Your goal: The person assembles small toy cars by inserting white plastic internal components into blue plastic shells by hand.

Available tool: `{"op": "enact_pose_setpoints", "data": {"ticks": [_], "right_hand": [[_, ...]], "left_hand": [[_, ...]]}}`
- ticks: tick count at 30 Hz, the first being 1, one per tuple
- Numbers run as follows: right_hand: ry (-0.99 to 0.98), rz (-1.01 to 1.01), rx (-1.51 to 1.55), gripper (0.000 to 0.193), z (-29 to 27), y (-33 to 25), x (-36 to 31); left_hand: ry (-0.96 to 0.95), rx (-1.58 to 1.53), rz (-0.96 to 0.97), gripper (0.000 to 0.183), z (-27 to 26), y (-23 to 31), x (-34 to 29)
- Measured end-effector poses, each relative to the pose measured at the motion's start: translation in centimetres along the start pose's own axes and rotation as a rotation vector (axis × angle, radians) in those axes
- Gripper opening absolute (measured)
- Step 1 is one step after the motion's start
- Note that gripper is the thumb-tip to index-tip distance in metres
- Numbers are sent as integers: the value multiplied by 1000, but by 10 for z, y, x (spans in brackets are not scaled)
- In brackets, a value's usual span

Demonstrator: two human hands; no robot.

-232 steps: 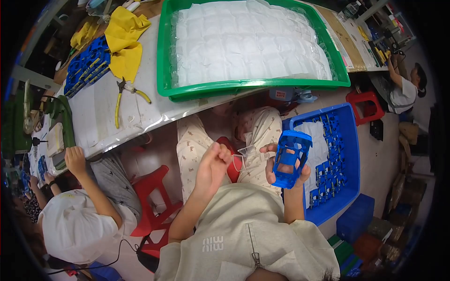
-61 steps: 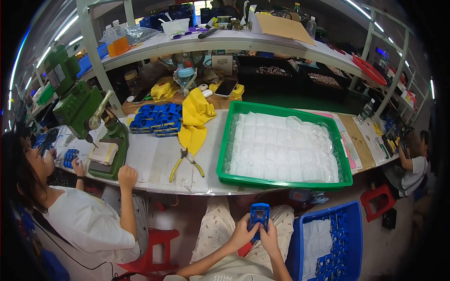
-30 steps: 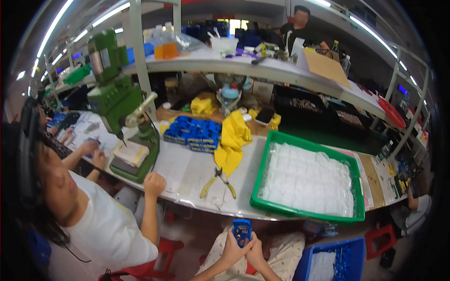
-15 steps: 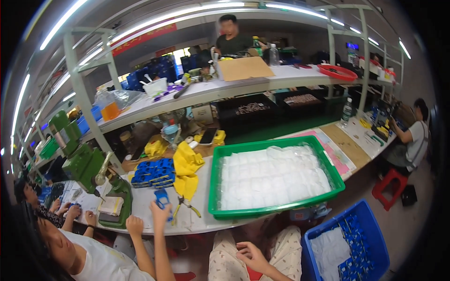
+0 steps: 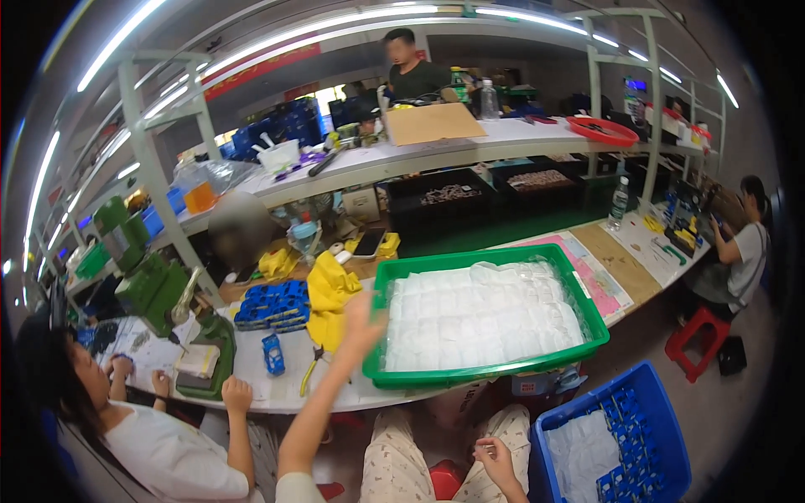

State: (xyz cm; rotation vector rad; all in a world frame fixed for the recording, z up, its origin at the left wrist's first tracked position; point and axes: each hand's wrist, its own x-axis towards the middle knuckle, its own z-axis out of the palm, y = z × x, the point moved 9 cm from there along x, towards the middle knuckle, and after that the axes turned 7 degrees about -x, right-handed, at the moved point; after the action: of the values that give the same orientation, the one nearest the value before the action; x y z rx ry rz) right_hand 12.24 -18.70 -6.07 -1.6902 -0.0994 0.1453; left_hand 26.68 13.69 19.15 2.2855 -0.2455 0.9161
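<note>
My left hand (image 5: 362, 323), smeared by motion, is raised by the left rim of a green tray (image 5: 376, 359); its finger state cannot be made out. Rows of white wrapped packets (image 5: 486, 314) fill this tray, under clear plastic. Left of my forearm, a small blue car-shaped piece (image 5: 273, 355) lies on the table, touched by no hand. Yellow-handled pliers (image 5: 310, 372) lie beside it, close to my forearm. Behind them are stacked blue pieces (image 5: 272, 305) and a yellow cloth (image 5: 329, 295). Low over my lap, my right hand (image 5: 496, 459) is loosely open, with nothing visible in it.
A blue bin (image 5: 679, 444) with blue pieces and white packets stands at my right. To my left sits a co-worker (image 5: 180, 448), one fist at the table edge, near a green press (image 5: 210, 356). A shelf (image 5: 335, 168) crosses behind the table.
My left hand has let go of the blue car-shaped piece, now on the table, and moved right to the tray. My right hand has shifted right over my lap, fingers more bent.
</note>
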Motion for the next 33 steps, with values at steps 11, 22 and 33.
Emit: {"op": "enact_pose_setpoints", "data": {"ticks": [11, 22, 33], "right_hand": [[558, -308, -840, 21, -166, -15, -41], [903, 212, -929, 32, -367, 88, -169], [845, 155, -761, 48, -387, 154, -214]], "left_hand": [[-492, -108, 122, 84, 353, 162, 40], [-505, -63, 213, 49, 414, 171, 4], [-252, -227, 103, 23, 398, 159, 24]]}}
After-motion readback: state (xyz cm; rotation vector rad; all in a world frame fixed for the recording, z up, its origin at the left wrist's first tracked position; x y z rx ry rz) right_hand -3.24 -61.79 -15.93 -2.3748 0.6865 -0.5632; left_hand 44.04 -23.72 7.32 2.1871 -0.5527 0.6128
